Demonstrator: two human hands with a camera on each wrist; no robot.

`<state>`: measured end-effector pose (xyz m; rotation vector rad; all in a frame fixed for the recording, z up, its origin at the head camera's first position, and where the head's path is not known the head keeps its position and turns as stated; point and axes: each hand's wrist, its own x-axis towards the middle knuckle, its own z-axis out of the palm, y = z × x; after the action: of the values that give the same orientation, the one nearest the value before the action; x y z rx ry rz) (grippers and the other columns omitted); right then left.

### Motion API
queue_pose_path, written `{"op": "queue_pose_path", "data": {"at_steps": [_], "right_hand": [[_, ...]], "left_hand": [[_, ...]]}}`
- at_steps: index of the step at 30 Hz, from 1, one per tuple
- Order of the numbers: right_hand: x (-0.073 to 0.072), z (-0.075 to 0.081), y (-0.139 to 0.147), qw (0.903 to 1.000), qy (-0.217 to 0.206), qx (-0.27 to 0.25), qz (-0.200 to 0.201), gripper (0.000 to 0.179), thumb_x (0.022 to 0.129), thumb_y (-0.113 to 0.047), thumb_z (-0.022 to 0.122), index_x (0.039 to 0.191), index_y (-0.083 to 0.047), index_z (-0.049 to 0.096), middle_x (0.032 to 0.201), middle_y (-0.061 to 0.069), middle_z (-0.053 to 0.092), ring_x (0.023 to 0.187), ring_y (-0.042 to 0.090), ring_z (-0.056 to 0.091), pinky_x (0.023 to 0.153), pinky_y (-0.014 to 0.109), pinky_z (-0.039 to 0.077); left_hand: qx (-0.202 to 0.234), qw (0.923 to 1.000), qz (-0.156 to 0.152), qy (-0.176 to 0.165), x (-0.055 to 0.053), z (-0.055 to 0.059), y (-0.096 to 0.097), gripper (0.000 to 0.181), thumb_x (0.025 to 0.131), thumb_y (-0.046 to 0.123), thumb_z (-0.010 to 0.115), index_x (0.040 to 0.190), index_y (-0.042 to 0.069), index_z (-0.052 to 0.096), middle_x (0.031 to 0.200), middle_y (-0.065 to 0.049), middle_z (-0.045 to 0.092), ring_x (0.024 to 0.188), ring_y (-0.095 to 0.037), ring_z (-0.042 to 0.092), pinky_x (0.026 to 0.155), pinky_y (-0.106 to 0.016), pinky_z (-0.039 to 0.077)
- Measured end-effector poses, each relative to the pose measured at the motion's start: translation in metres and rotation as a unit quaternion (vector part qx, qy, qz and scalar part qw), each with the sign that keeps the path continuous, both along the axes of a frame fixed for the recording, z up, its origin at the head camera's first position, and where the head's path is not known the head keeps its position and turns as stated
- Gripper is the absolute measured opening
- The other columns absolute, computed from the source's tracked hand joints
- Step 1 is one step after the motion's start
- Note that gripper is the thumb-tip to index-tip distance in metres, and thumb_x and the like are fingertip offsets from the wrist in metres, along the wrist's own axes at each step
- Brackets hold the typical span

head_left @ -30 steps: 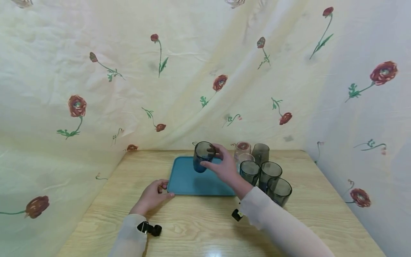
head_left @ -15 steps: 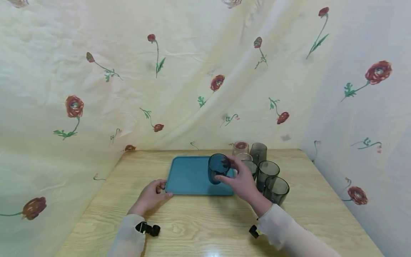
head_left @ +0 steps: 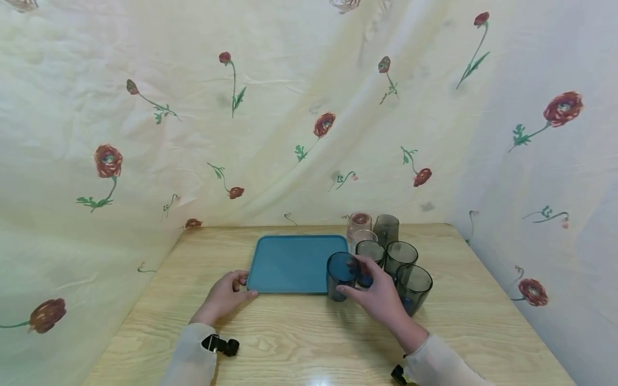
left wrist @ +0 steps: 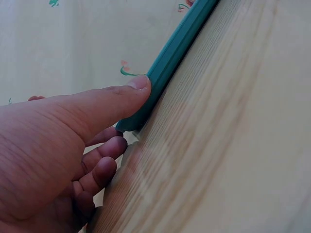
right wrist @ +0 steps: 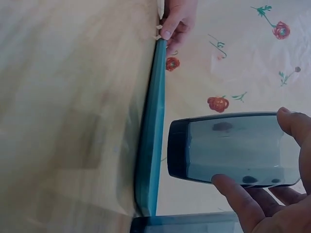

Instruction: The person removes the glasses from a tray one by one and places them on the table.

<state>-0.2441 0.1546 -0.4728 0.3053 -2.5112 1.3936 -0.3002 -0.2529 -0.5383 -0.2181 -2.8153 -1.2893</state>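
My right hand (head_left: pixel 381 297) holds a smoky dark drinking glass (head_left: pixel 338 281) upright, thumb on its near side and fingers behind it. In the right wrist view the glass (right wrist: pixel 228 148) hangs clear of the teal tray (right wrist: pixel 151 126), over its front right corner. The tray (head_left: pixel 289 262) lies flat on the table with nothing on it. At its front left corner my left hand (head_left: pixel 224 295) pinches the edge. The left wrist view has the thumb (left wrist: pixel 138 85) on the tray's front side (left wrist: pixel 167 63), with the other fingers curled around the corner.
Right of the tray stands a cluster of glasses: smoky ones (head_left: pixel 415 287), (head_left: pixel 402 257), (head_left: pixel 386 228) and clear ones (head_left: pixel 359 222), close together. Part of the cluster is hidden by my right hand. A floral cloth (head_left: pixel 270 134) hangs behind the wooden table (head_left: pixel 289 338).
My right hand has carried the glass from above the tray's middle rightward and toward me, lower, to its front right corner. My left hand has stayed at the tray's corner.
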Motion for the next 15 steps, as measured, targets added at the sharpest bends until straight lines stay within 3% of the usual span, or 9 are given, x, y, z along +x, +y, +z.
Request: {"op": "queue_pose_path", "data": {"at_steps": [4, 6, 7, 11, 15], "right_hand": [[0.01, -0.004, 0.005, 0.9997, -0.016, 0.014, -0.015, 0.083, 0.077, -0.046, 0.093, 0.147, -0.02, 0.055, 0.127, 0.005, 0.066, 0.084, 0.02, 0.066, 0.079, 0.043, 0.054], [0.015, -0.005, 0.008, 0.9992, -0.021, 0.025, -0.026, 0.085, 0.077, -0.048, 0.093, 0.147, -0.02, 0.054, 0.126, 0.005, 0.067, 0.082, 0.018, 0.065, 0.077, 0.041, 0.053], [0.017, -0.006, 0.009, 0.999, -0.023, 0.026, -0.028, 0.085, 0.077, -0.047, 0.093, 0.147, -0.019, 0.054, 0.125, 0.006, 0.067, 0.082, 0.019, 0.066, 0.078, 0.042, 0.054], [0.025, -0.007, 0.014, 0.9985, -0.015, 0.034, -0.039, 0.083, 0.077, -0.046, 0.094, 0.145, -0.015, 0.057, 0.124, 0.005, 0.069, 0.112, 0.022, 0.065, 0.092, 0.049, 0.053], [0.03, -0.009, 0.017, 0.9983, -0.009, 0.037, -0.043, 0.079, 0.077, -0.045, 0.094, 0.142, -0.016, 0.06, 0.122, 0.004, 0.071, 0.116, 0.024, 0.066, 0.096, 0.052, 0.052]], "left_hand": [[0.0, 1.0, -0.001, -0.001, 0.001, 0.0, 0.0, 0.066, 0.088, 0.035, 0.088, 0.142, 0.009, 0.063, 0.109, 0.0, 0.061, 0.089, -0.019, 0.047, 0.079, -0.04, 0.042], [0.0, 1.0, -0.003, 0.0, 0.001, 0.0, 0.001, 0.066, 0.088, 0.035, 0.088, 0.143, 0.009, 0.062, 0.109, 0.0, 0.061, 0.09, -0.019, 0.047, 0.079, -0.04, 0.042], [0.0, 1.0, -0.003, -0.001, 0.001, 0.0, 0.001, 0.066, 0.088, 0.035, 0.088, 0.143, 0.009, 0.062, 0.109, 0.0, 0.061, 0.09, -0.019, 0.048, 0.08, -0.04, 0.042], [-0.001, 1.0, -0.001, -0.002, 0.001, -0.001, 0.0, 0.066, 0.088, 0.036, 0.088, 0.142, 0.01, 0.063, 0.11, 0.0, 0.061, 0.092, -0.02, 0.048, 0.082, -0.04, 0.043], [-0.002, 1.0, -0.002, -0.001, 0.0, -0.003, -0.002, 0.066, 0.087, 0.038, 0.088, 0.142, 0.011, 0.063, 0.111, 0.0, 0.06, 0.092, -0.02, 0.048, 0.082, -0.04, 0.043]]}}
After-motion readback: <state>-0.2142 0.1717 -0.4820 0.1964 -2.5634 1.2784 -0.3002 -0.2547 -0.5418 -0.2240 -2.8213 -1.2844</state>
